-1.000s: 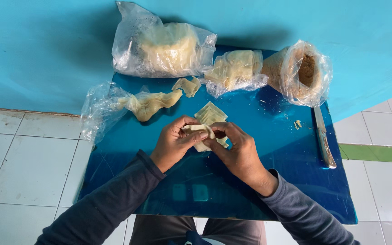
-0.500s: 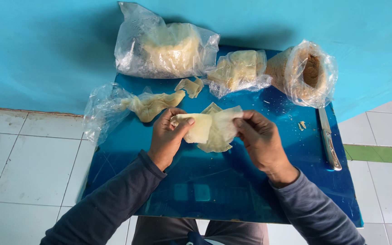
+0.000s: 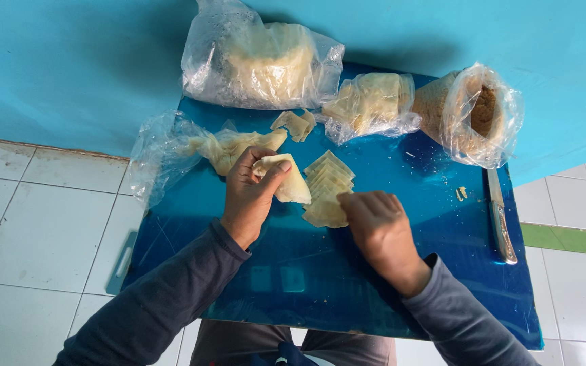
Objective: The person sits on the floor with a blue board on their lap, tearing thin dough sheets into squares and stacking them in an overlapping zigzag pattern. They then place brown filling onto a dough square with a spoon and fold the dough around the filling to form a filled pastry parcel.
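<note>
My left hand point(image 3: 251, 194) holds a pale yellow folded wrapper sheet point(image 3: 286, 181) pinched between thumb and fingers, just above the blue board point(image 3: 388, 271). My right hand point(image 3: 376, 221) rests with curled fingers on the near edge of a fanned stack of square wrappers point(image 3: 328, 186) lying on the board. Whether the right hand grips a sheet is hidden by its knuckles. Both arms wear dark grey sleeves.
A clear bag of crumpled wrappers point(image 3: 198, 146) lies at the left, a large bag of pale dough point(image 3: 262, 61) at the back, a smaller wrapper bag point(image 3: 369, 102) beside it. An open bag of brown filling point(image 3: 476, 112) stands back right. A knife point(image 3: 500, 217) lies at right.
The hands have drawn apart: the left keeps the folded sheet and has lifted it leftward, while the right has let go and dropped onto the stack.
</note>
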{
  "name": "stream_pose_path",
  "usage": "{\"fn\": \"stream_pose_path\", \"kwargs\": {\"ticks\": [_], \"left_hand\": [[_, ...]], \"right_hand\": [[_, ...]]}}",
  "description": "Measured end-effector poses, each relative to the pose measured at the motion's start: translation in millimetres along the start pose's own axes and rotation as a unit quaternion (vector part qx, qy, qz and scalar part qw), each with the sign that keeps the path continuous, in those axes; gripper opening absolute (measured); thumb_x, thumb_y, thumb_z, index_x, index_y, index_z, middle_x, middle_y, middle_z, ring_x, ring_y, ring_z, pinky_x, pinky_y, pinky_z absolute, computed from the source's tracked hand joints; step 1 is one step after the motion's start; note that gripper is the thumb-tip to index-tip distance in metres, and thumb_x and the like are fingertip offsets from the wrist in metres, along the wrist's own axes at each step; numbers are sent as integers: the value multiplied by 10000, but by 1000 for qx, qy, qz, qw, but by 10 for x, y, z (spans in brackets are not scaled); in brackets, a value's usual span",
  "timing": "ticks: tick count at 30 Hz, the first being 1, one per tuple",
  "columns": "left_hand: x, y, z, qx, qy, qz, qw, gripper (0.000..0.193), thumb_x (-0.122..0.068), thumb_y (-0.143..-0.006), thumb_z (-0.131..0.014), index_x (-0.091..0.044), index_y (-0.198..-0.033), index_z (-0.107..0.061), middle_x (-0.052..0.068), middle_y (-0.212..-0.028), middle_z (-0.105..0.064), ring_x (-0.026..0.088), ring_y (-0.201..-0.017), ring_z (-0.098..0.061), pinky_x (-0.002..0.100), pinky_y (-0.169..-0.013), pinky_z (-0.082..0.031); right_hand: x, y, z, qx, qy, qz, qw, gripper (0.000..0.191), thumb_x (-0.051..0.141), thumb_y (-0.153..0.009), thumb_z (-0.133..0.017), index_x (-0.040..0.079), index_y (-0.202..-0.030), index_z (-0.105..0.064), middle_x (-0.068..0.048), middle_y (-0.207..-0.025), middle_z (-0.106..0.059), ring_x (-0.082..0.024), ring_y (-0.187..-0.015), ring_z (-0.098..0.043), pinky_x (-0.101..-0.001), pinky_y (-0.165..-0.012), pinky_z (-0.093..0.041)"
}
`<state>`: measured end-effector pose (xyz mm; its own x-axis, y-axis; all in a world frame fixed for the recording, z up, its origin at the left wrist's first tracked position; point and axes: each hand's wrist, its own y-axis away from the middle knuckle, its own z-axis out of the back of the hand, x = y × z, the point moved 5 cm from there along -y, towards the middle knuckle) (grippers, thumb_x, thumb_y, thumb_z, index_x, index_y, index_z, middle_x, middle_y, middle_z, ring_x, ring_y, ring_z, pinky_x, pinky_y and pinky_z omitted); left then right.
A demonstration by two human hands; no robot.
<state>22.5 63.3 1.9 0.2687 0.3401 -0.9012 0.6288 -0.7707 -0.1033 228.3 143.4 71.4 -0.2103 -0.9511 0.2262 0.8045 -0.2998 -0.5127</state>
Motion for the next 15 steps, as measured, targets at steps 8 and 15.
{"fn": "stream_pose_path", "kwargs": {"ticks": [8, 15], "left_hand": [[-12, -54, -6, -4, 7, 1, 1000, 194, -116, -956, -746, -55, -1094, -624, 26, -1015, -698, 74, -911, -663, 251, -786, -574], [-55, -68, 53, -5, 21, 17, 1000, 201, -117, -953, -750, -51, -1092, -622, 30, -998, -689, 73, -886, -651, 248, -762, -563]], "right_hand": [[262, 28, -78, 56, 97, 116, 987, 419, 125, -832, -693, 8, -1234, -664, -100, -1113, -710, -242, -984, -688, -396, -884, -501], [405, 48, -207, 68, 137, 144, 978, 408, 128, -838, -702, 29, -1233, -673, -91, -1124, -718, -223, -985, -691, -385, -894, -502]]}}
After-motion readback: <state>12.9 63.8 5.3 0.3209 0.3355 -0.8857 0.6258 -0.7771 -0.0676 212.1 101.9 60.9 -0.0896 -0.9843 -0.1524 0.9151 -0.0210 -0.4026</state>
